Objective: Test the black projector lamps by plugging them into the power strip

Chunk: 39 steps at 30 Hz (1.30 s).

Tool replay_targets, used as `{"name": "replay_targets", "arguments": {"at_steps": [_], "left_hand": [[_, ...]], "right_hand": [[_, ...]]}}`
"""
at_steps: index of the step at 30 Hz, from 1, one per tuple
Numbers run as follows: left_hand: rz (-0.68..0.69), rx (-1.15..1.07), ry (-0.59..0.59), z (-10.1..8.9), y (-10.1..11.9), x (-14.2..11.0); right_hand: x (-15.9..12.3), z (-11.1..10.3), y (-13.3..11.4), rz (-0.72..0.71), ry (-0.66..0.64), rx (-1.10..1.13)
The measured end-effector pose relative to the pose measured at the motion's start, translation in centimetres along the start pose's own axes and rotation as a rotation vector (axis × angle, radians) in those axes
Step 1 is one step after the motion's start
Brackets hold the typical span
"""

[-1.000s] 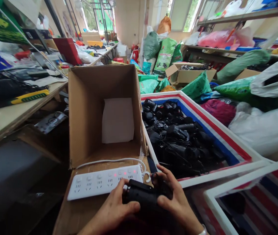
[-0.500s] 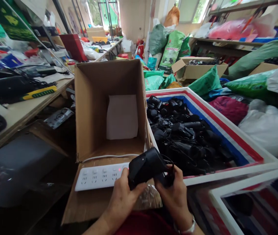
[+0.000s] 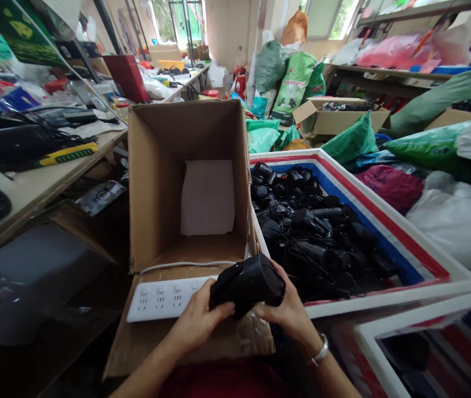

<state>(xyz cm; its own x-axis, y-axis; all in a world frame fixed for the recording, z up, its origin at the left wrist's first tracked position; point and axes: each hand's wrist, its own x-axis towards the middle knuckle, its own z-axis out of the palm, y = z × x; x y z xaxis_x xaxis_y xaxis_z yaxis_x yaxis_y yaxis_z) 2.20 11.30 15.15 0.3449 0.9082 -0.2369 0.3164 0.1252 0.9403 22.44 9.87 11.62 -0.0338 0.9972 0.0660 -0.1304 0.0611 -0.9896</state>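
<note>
Between both hands is a black, rounded, roughly cylindrical device (image 3: pixel 249 283), tilted over the front flap of a cardboard box. My left hand (image 3: pixel 199 316) grips its left end, thumb across the near face. The right end is wrapped by my right hand (image 3: pixel 290 309), which has a silvery bracelet at the wrist. Just left of the device, a white power strip (image 3: pixel 158 301) lies on the flap, its right end hidden behind my left hand and the device. The open cardboard box (image 3: pixel 148 182) stands on its side beyond, a pale sheet (image 3: pixel 207 198) against its back.
A white-rimmed crate (image 3: pixel 459 279) with striped lining, right of the box, holds many black devices and cables (image 3: pixel 314 221). Another white-rimmed crate (image 3: pixel 378 354) is at lower right. A cluttered workbench (image 3: pixel 53 177) runs along the left. Green sacks (image 3: pixel 296 83) stand behind.
The device has been turned, so its rounded end now faces right. My right hand has moved from the dark cable or part beside it onto the device's right end.
</note>
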Motion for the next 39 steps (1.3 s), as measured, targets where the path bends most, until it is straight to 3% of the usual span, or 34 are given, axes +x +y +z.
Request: {"name": "replay_targets", "arguments": {"at_steps": [4, 10, 13, 15, 17, 20, 22, 27, 29, 32, 35, 39], "left_hand": [[-0.022, -0.134, 0.002, 1.0, -0.6, 0.0], [-0.042, -0.050, 0.203, 2.7, -0.9, -0.7], [-0.088, -0.114, 0.171, 2.4, -1.3, -1.0], [-0.126, -0.217, 0.117, 1.5, -1.5, -1.1], [-0.159, -0.304, 0.079, 0.4, -1.6, -1.0], [-0.179, -0.363, 0.082, -0.9, -1.4, -0.8], [-0.185, -0.389, 0.077, -1.3, -1.1, -0.7], [-0.161, -0.456, -0.024, -1.3, 0.1, -0.9], [-0.149, -0.468, -0.039, -1.8, 0.7, -1.2], [-0.113, -0.468, 0.053, -3.4, 1.4, -1.7], [-0.047, -0.483, 0.176, -5.5, 1.7, -2.1], [0.048, -0.536, 0.269, -7.3, 1.8, -2.2]], "right_hand": [[-1.1, 2.2, -0.1, -0.057, 0.300, -0.275], [-1.3, 3.6, 1.7, -0.238, 0.420, -0.643], [-0.7, 2.0, 1.4, -0.184, 0.234, -0.582], [-0.7, -0.6, 0.7, -0.072, -0.012, -0.448], [-1.1, -3.9, 0.2, 0.024, -0.167, -0.373], [-2.1, -7.8, 0.9, 0.105, -0.177, -0.517], [-2.7, -8.5, 2.5, 0.131, -0.134, -0.643], [-2.9, -5.5, 7.0, -0.019, 0.047, -0.790], [-2.6, -4.5, 7.0, -0.098, 0.110, -0.838], [-1.4, -4.0, 5.0, -0.198, 0.176, -0.948], [0.0, -3.1, 2.1, -0.193, 0.065, -0.886], [2.0, -0.2, 0.2, -0.089, -0.142, -0.557]]}}
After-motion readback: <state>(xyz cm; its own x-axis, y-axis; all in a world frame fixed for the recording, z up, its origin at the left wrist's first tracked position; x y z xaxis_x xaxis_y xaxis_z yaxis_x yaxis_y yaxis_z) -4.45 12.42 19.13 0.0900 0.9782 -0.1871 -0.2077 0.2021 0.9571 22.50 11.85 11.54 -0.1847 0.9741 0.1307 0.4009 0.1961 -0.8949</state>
